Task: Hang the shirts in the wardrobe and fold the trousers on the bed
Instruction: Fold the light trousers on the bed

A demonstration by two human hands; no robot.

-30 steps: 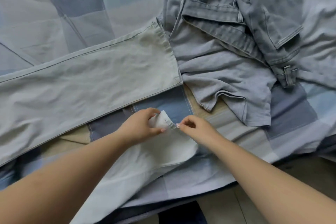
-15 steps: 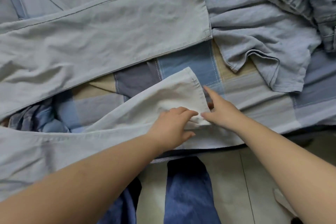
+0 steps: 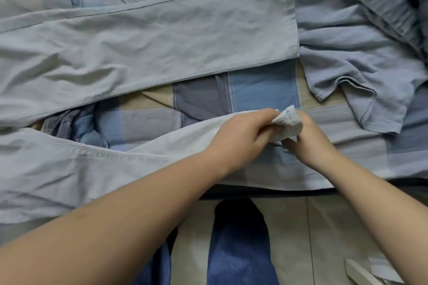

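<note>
Trousers [image 3: 143, 37] spread across bed [image 3: 261, 85]; far leg flat. Near-leg hem [image 3: 288, 120], flat half a second ago, now bunched and lifted. Left hand [image 3: 240, 136] and right hand [image 3: 310, 141] both pinch hem. Judgement: leg-on-leg fold starting.

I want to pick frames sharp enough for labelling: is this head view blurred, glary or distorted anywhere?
Head view: soft, even light, no glare; slight softness on the left hand and right hand gripping the trouser hem; wide-angle bowing along the bed edge; grey shirts reasonably sharp.
</note>
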